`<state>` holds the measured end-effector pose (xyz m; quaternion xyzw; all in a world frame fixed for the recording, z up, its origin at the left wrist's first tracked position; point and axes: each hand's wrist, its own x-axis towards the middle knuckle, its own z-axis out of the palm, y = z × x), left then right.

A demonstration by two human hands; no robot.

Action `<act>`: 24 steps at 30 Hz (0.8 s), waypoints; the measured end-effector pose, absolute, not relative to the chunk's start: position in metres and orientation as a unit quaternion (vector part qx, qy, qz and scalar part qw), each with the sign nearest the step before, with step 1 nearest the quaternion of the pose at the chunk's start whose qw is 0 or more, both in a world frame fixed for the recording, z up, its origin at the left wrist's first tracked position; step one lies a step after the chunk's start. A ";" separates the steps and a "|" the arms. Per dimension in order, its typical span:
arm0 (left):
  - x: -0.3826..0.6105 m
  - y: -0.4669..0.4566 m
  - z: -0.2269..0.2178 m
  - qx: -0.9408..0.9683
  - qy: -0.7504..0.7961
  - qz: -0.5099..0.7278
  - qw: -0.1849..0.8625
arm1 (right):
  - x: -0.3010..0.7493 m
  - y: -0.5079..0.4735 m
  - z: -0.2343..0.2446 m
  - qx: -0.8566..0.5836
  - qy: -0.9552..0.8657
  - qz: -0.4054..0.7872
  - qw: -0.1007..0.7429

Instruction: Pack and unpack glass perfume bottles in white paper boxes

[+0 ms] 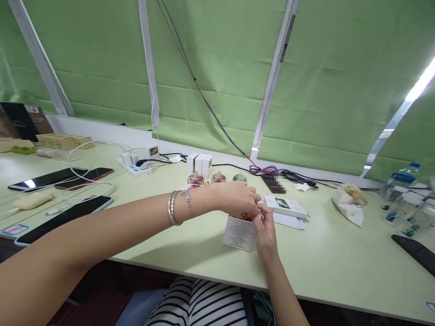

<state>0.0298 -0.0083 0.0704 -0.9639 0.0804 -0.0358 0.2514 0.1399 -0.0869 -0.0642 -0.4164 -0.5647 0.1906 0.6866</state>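
A small white printed box (pixel 239 233) stands on the pale green table (pixel 322 262) just in front of me. My left hand (pixel 238 198), with bracelets on the wrist, is over the box top, fingers closed around a small orange-red round thing (pixel 244 217) at the opening. My right hand (pixel 265 231) is against the box's right side, fingers pinched at the top flap. Three glass ball ornaments (pixel 217 177) sit in a row behind my hands.
A flat white box with its lid (pixel 286 207) lies to the right. Three small white boxes (pixel 199 164), a power strip (pixel 135 168) and cables are at the back. Phones (pixel 64 215) lie left; a paper bag (pixel 350 201) and bottles (pixel 404 190) stand right.
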 end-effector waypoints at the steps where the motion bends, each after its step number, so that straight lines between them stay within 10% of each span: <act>1: 0.030 -0.007 0.070 -0.963 0.084 -0.032 0.254 | 0.140 -0.087 -0.063 -0.421 -0.569 0.189 0.680; 16: 0.014 0.006 0.121 -0.991 -0.070 0.034 -0.111 | 0.140 -0.085 -0.064 -0.467 -0.570 0.144 0.660; 24: 0.011 -0.008 0.134 -0.989 -0.097 0.087 -0.070 | 0.138 -0.088 -0.064 -0.463 -0.569 0.148 0.663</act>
